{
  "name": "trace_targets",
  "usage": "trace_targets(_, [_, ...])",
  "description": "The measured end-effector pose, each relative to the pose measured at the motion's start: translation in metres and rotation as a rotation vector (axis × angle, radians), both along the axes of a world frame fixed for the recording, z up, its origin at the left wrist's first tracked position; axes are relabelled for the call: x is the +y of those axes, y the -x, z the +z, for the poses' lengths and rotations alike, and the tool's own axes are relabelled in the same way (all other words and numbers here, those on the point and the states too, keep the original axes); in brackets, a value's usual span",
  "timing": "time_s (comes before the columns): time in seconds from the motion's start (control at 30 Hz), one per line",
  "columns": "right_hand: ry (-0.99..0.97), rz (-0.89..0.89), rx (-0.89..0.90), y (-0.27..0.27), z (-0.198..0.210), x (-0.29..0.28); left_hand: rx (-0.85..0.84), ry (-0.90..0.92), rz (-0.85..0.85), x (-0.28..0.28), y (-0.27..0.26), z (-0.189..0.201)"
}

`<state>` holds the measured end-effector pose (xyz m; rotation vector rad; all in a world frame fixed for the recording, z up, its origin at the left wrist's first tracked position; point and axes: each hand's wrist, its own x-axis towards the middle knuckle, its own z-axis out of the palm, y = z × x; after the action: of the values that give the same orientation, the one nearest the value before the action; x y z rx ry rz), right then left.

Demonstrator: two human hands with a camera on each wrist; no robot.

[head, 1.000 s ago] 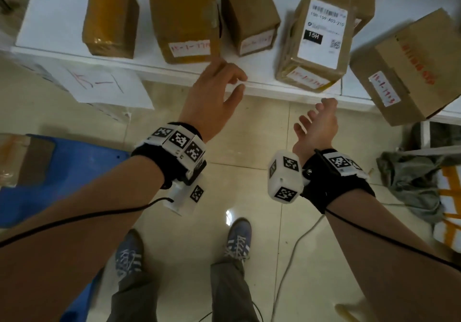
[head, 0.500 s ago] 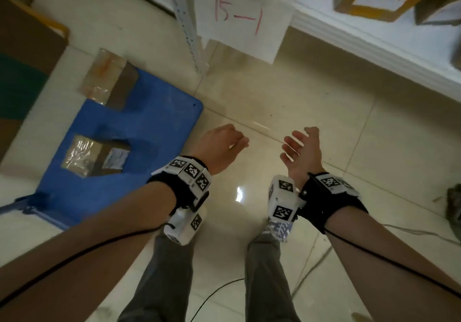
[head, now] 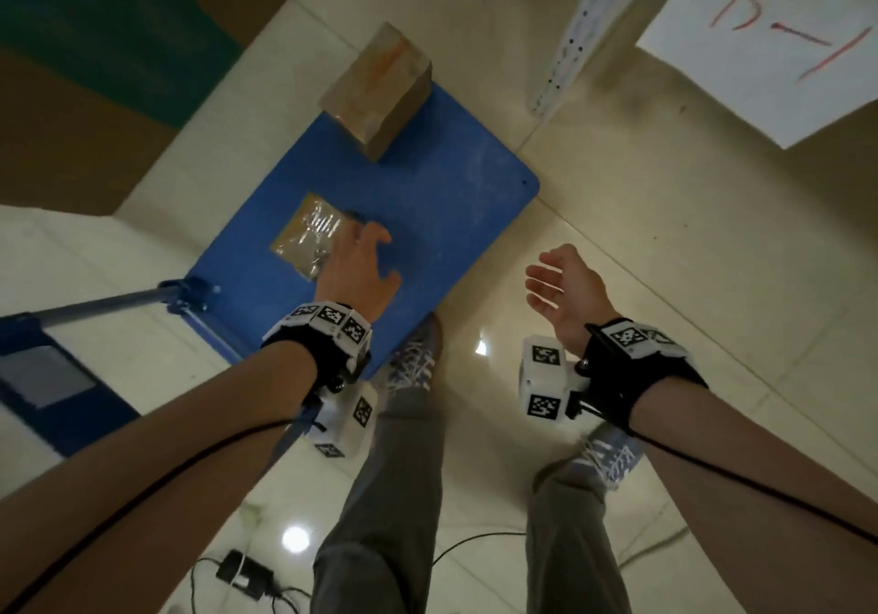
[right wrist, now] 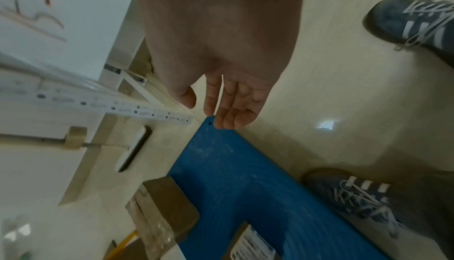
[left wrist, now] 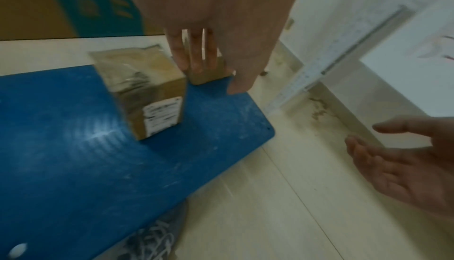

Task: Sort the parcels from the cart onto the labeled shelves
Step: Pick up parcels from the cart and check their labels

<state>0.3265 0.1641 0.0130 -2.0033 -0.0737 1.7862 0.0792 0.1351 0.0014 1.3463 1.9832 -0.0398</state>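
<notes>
The left hand [head: 359, 267] hangs spread and empty over the blue cart [head: 427, 195], right above the nearer parcel [head: 309, 233], a small taped box standing mid-deck with its printed label on the side that faces the person; that hand is plainly the closer one, and a short drop should bring its fingers round the box. The right hand [head: 565, 290] is open too, palm turned inward, out over the pale tiled floor [head: 665, 242] beside the cart; a second parcel [head: 377, 85] sits at the cart's far edge, and the shelf post [head: 570, 38] with its paper sign [head: 769, 38] reading 15-1 stands further right.
</notes>
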Motion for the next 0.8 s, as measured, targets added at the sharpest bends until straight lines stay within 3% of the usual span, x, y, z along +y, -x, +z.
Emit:
trace_targets(0.17, [0.02, 0.163, 0.086, 0.079, -0.021, 0.013, 0.107, -0.023, 0.254, -0.012, 0.072, -0.028])
trace_targets(0.3, [0.028, 0.32, 0.146, 0.138, -0.037, 0.023, 0.073, -0.057, 0.445, -0.021, 0.109, -0.047])
trace_targets(0.53, [0.004, 0.612, 0.153, 0.202, -0.049, 0.037, -0.153, 0.009, 0.732, -0.023, 0.147, -0.084])
trace_targets(0.7, [-0.011, 0.769, 0.178, 0.226, -0.052, 0.046, -0.437, 0.154, 0.977, -0.014, 0.155, -0.103])
trace_targets(0.8, [0.003, 0.79, 0.197, 0.234, -0.059, 0.047, -0.582, 0.224, 0.958, -0.009, 0.152, -0.097])
